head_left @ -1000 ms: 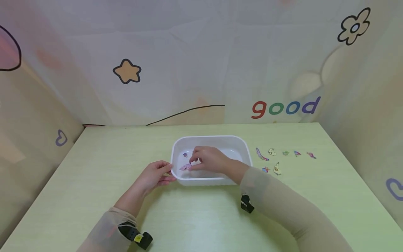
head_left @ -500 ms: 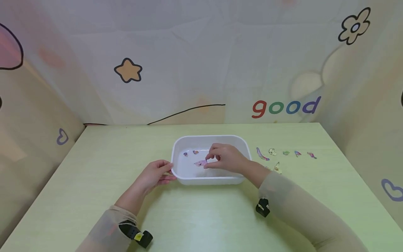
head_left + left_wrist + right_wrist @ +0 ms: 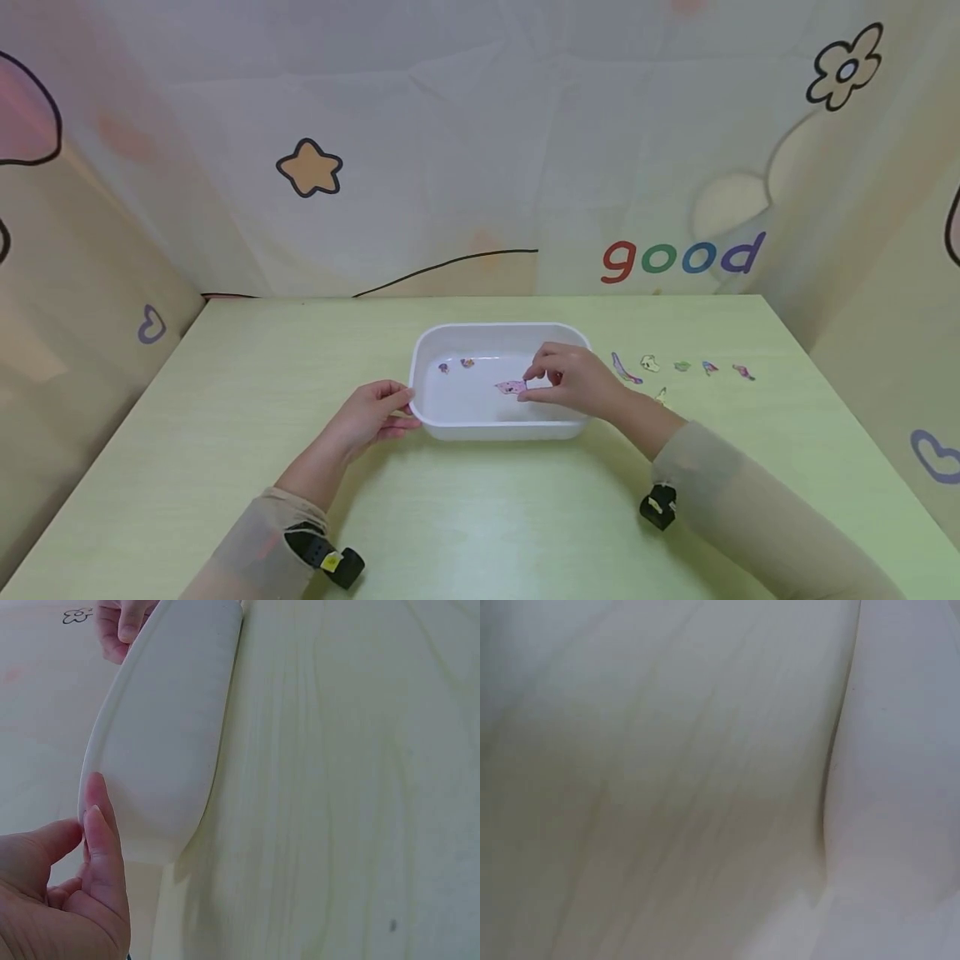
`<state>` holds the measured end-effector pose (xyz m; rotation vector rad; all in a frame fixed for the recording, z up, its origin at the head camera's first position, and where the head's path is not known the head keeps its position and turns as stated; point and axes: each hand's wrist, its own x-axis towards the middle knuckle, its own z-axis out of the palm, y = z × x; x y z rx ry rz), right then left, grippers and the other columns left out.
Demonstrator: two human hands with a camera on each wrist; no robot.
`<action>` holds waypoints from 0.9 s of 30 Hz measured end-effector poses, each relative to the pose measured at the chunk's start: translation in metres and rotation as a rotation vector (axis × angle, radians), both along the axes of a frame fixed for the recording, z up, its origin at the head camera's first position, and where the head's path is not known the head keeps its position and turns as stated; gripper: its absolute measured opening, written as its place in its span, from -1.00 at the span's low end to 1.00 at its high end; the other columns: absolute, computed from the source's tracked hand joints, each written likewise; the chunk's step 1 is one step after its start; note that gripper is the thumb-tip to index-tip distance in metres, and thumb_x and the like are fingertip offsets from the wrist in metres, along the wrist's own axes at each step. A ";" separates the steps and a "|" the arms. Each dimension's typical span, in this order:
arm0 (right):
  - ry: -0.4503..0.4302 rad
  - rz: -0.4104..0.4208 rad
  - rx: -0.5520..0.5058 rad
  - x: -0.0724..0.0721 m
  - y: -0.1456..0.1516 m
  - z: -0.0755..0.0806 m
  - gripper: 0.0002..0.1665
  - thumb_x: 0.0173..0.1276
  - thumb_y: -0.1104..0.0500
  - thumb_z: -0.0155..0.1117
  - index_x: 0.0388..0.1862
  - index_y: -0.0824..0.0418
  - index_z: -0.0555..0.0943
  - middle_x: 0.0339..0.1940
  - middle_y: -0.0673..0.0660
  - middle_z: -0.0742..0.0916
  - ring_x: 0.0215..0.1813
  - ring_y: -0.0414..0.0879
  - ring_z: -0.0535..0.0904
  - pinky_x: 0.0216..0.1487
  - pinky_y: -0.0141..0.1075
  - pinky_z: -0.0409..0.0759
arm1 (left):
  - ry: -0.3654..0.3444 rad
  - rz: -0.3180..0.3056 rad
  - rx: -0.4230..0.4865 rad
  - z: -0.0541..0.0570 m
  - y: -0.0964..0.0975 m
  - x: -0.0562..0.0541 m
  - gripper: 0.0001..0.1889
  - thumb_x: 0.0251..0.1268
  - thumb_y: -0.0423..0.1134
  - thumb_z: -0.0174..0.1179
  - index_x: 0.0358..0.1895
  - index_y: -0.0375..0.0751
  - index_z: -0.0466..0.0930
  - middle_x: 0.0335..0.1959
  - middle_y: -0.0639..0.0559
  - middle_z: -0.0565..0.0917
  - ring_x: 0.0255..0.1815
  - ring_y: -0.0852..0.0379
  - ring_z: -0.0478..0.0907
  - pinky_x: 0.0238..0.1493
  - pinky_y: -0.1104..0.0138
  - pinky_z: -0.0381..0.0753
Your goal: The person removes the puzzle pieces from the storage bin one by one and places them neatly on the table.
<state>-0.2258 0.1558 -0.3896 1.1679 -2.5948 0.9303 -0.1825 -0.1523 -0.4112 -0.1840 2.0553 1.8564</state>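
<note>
In the head view, a white plastic tray point(image 3: 480, 431) stands on the table. My left hand point(image 3: 375, 414) pinches its left end, thumb on the rim and fingers against the outer wall, as the left wrist view also shows of the tray point(image 3: 157, 735). Over the tray's right half, my right hand point(image 3: 576, 379) pinches a pink, flat sticker-like cutout point(image 3: 510, 387) by its right end. Two tiny colourful cutouts, one on the left point(image 3: 444, 367) and another beside it point(image 3: 467, 362), lie inside the tray. The right wrist view catches only tabletop and tray wall point(image 3: 900, 780).
Right of the tray, several small cutouts lie on the pale table point(image 3: 465, 517), among them a long purple one point(image 3: 626, 368) and a pink one point(image 3: 743, 372). My right forearm partly covers a yellowish one point(image 3: 661, 395). A printed cloth point(image 3: 450, 167) encloses the table's back and sides.
My right hand has moved right across the tray with the pink cutout, uncovering one of the tiny cutouts. The left hand and the tray have stayed in place.
</note>
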 end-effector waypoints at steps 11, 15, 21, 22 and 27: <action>-0.069 -0.113 0.025 0.007 0.021 0.007 -0.76 0.00 0.08 0.52 -0.36 0.15 0.71 -0.41 0.01 0.62 -0.47 -0.21 0.39 -0.50 -0.43 0.39 | 0.002 0.008 -0.025 0.005 0.000 0.002 -0.69 0.41 -0.21 0.02 -0.02 -0.45 0.40 -0.32 -0.10 0.55 -0.41 0.13 0.65 -0.41 0.42 0.60; -0.052 -0.121 -0.005 0.007 0.028 0.012 -0.77 -0.02 0.15 0.53 -0.37 0.18 0.71 -0.40 0.01 0.62 -0.46 -0.19 0.40 -0.49 -0.43 0.41 | 0.003 0.014 -0.035 0.007 0.000 0.002 -0.70 0.42 -0.22 0.02 -0.02 -0.45 0.41 -0.32 -0.11 0.56 -0.40 0.13 0.65 -0.39 0.41 0.61; -0.063 -0.137 -0.004 0.010 0.038 0.012 -0.76 -0.03 0.13 0.53 -0.38 0.18 0.71 -0.40 0.07 0.63 -0.48 -0.19 0.39 -0.51 -0.43 0.41 | -0.017 0.021 -0.039 0.008 0.002 0.004 -0.71 0.42 -0.22 0.02 -0.03 -0.45 0.41 -0.32 -0.11 0.56 -0.41 0.13 0.65 -0.40 0.41 0.61; -0.064 -0.143 -0.005 0.010 0.040 0.012 -0.76 -0.03 0.13 0.54 -0.38 0.18 0.70 -0.41 0.06 0.63 -0.48 -0.19 0.39 -0.51 -0.43 0.41 | -0.018 0.024 -0.040 0.008 0.002 0.004 -0.71 0.41 -0.22 0.02 -0.03 -0.44 0.41 -0.32 -0.11 0.56 -0.41 0.13 0.65 -0.40 0.41 0.61; -0.083 -0.170 0.003 0.012 0.048 0.010 -0.76 -0.04 0.13 0.54 -0.38 0.18 0.71 -0.40 0.04 0.63 -0.47 -0.18 0.40 -0.50 -0.42 0.43 | -0.026 0.029 -0.043 0.009 0.004 0.005 -0.71 0.41 -0.23 0.02 -0.02 -0.44 0.41 -0.33 -0.11 0.57 -0.41 0.14 0.65 -0.40 0.41 0.61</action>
